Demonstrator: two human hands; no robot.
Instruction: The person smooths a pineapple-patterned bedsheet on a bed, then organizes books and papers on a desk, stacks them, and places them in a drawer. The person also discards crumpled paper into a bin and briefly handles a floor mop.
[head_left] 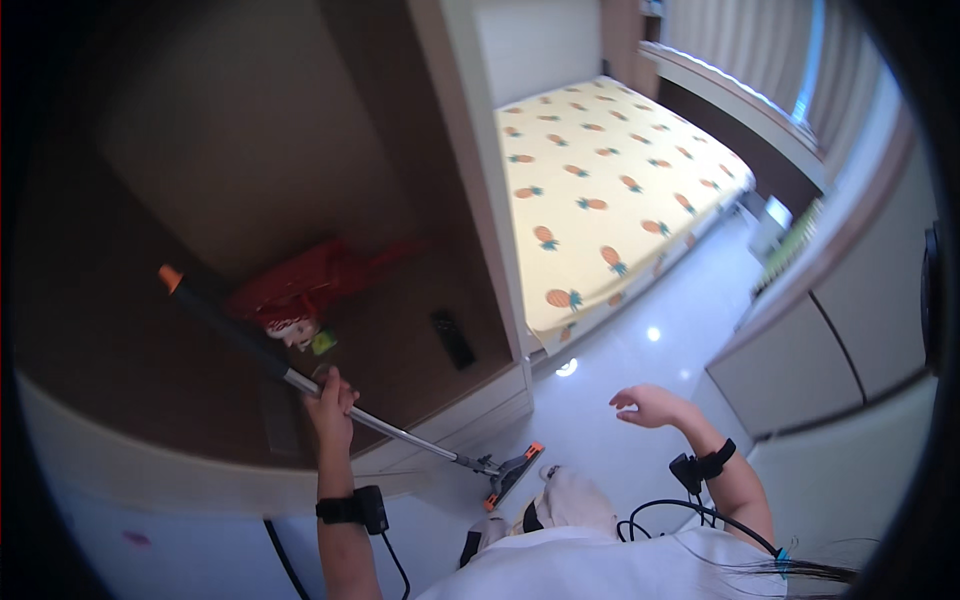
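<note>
My left hand (331,397) is wrapped round the silver pole of a flat mop (400,433). The pole slants from a dark grip with an orange tip (171,279) at upper left down to the mop head (514,477). That head is grey with orange ends and rests on the floor by my feet. My right hand (646,407) hangs in the air over the floor to the right, its fingers loosely bent, apart and holding nothing. Behind the pole, inside a brown recess, lie a red bag (292,285), a small green item (323,343) and a black remote-like object (453,338).
A bed (590,200) with a yellow pineapple-print sheet stands beyond the recess's side panel (480,170). Pale cabinets (800,360) line the right side, with curtains (740,50) above at the far right. Between them runs a shiny light floor (640,320). Cabled black bands (715,462) circle my forearms.
</note>
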